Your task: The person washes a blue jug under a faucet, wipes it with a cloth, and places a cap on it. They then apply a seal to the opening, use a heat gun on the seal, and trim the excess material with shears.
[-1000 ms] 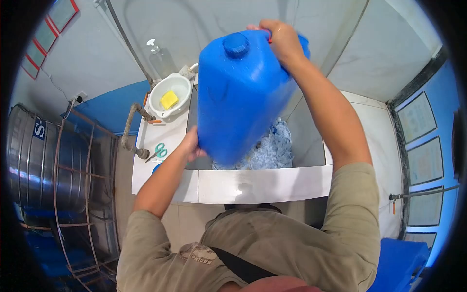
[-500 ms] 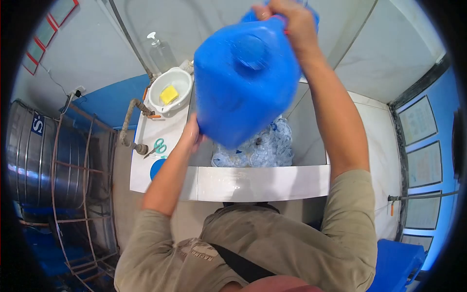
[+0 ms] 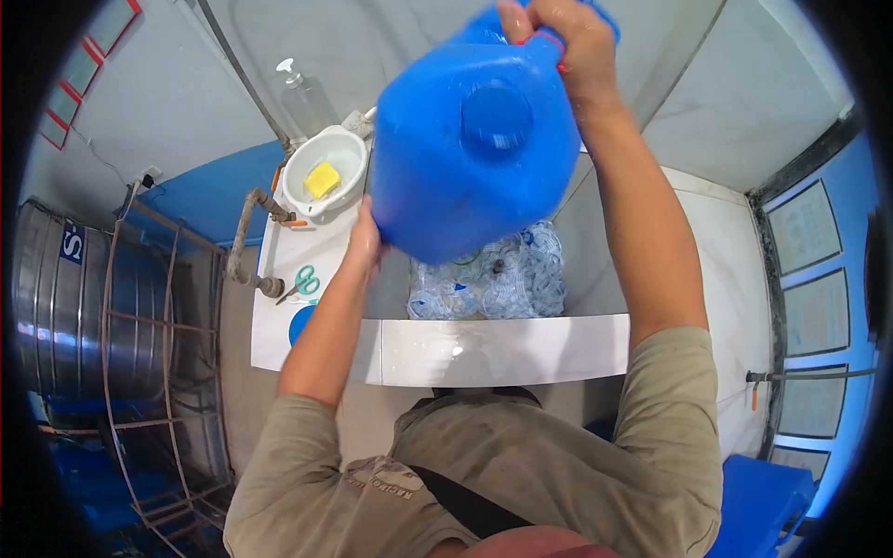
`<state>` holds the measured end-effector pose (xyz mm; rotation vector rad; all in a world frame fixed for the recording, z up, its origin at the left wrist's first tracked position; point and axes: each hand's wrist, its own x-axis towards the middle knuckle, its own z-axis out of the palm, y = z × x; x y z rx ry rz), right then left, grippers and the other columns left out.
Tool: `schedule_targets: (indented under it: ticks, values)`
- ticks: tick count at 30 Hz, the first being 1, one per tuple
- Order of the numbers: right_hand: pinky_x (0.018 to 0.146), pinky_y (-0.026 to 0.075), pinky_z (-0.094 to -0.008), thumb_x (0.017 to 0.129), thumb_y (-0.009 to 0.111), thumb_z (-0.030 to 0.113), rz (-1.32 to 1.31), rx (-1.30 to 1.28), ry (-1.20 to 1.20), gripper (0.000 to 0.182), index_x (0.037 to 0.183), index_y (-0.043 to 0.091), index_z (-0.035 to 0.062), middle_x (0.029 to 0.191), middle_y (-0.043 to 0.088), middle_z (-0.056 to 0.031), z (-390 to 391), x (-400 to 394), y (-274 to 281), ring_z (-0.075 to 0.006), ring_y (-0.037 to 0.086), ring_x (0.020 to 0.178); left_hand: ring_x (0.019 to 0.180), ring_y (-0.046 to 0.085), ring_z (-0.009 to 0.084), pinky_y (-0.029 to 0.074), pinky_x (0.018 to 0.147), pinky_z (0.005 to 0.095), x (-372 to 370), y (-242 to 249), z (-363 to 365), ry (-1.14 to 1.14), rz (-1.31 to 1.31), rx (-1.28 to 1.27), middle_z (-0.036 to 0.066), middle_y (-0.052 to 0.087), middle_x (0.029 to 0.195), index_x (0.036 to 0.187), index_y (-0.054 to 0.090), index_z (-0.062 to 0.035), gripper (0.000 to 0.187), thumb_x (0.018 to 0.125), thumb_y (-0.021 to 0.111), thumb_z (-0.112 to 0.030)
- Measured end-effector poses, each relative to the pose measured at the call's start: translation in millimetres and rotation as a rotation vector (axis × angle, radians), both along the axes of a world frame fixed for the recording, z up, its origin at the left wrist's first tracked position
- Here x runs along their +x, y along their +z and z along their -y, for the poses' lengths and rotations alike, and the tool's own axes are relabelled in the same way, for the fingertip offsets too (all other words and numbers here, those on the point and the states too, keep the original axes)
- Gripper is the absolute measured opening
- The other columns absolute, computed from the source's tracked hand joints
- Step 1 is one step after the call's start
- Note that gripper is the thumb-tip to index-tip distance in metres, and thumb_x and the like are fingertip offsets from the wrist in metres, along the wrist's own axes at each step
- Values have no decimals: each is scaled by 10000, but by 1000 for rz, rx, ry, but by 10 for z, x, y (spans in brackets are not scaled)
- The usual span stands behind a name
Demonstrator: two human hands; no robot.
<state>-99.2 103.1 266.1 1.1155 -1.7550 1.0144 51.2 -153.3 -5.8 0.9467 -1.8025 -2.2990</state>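
A large blue plastic jug [image 3: 465,167], its round blue cap facing me, is held up over a grey basin [image 3: 595,251]. My right hand [image 3: 572,51] is wrapped round its handle at the top right. Against the jug's lower left side rests my left hand [image 3: 365,244], partly hidden behind it; its fingers are hard to make out. Below the jug, a heap of clear and bluish plastic pieces [image 3: 493,279] lies in the basin behind its white front edge [image 3: 502,352].
On the left ledge are a white bowl [image 3: 349,149] with a yellow sponge [image 3: 322,180], a pump bottle [image 3: 307,102], green-handled scissors [image 3: 305,281] and a pipe tap [image 3: 240,232]. A steel tank [image 3: 84,307] stands far left, a blue container [image 3: 758,507] lower right.
The jug has tilted and shifted slightly up and right, so its cap shows more squarely and more of the plastic heap is visible. Both hands remain on it.
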Motion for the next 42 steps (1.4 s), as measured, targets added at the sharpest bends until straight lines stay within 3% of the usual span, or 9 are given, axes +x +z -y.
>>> schedule_targets:
  ticks: [3, 5, 8, 10, 13, 19, 29, 38, 42]
  values:
    - [639, 491, -415, 890, 678, 374, 336, 109, -118, 334, 728, 648, 83, 712, 622, -180, -66, -290, -495, -372, 586, 664, 910, 675, 188, 585, 626, 296, 604, 551, -211, -344, 293, -33, 136, 656, 1139, 1353, 523, -79, 759, 978, 273, -690]
    - [620, 486, -377, 903, 674, 320, 396, -4, 18, 308, 741, 638, 60, 686, 622, -138, -271, -307, -469, -278, 589, 634, 1003, 670, 261, 582, 620, 292, 796, 1040, 63, -359, 242, -210, 224, 552, 1325, 1382, 471, -28, 839, 954, 296, -728]
    - [612, 483, -341, 903, 675, 284, 461, -281, 313, 285, 776, 646, 30, 709, 643, -92, -797, -241, -304, -179, 595, 674, 844, 700, 214, 567, 594, 263, 1013, 1761, 680, -153, -141, -365, 171, 648, 1120, 1363, 504, -44, 741, 982, 363, -663]
    - [614, 484, -340, 901, 676, 281, 716, -616, 495, 278, 781, 649, 31, 714, 645, -92, -824, -293, -716, -179, 597, 676, 1076, 648, 245, 545, 902, 351, 1050, 2108, 711, 76, -410, -97, 148, 639, 1220, 1369, 499, -41, 664, 1016, 365, -588]
    - [617, 487, -338, 899, 677, 276, 1111, -979, 645, 268, 789, 654, 33, 720, 647, -92, -702, -293, -1628, -178, 598, 678, 1171, 604, 260, 480, 1022, 406, 971, 1273, 1393, 63, -259, -545, 145, 605, 1291, 1387, 475, -34, 634, 1028, 381, -548]
    - [624, 491, -335, 895, 679, 267, 1561, -1340, 726, 248, 806, 665, 36, 733, 652, -92, -191, 33, -2929, -178, 602, 683, 1096, 644, 240, 544, 928, 409, 834, 1110, 578, -17, -134, -70, 121, 626, 1250, 1348, 501, -71, 643, 988, 442, -600]
    - [636, 498, -329, 888, 683, 252, 1674, -1483, 717, 217, 833, 681, 42, 754, 661, -92, 184, 219, -3432, -176, 608, 691, 928, 718, 232, 619, 785, 361, 713, 1878, 368, -24, -95, -338, 141, 673, 1119, 1251, 539, -31, 623, 996, 430, -589]
    - [646, 505, -324, 882, 686, 238, 1546, -1419, 628, 193, 858, 696, 47, 773, 668, -92, -397, -6, -3238, -175, 614, 698, 1104, 658, 259, 588, 859, 376, 620, 1863, 402, -157, -60, -342, 215, 583, 1287, 1428, 365, 41, 703, 1015, 467, -519]
    - [651, 508, -322, 880, 687, 232, 1290, -1254, 523, 184, 869, 703, 49, 782, 671, -92, -1097, -369, -2808, -174, 616, 701, 1273, 532, 268, 481, 993, 382, 627, 1587, 542, -215, -162, -766, 231, 402, 1490, 1548, 188, -17, 741, 1020, 535, -404]
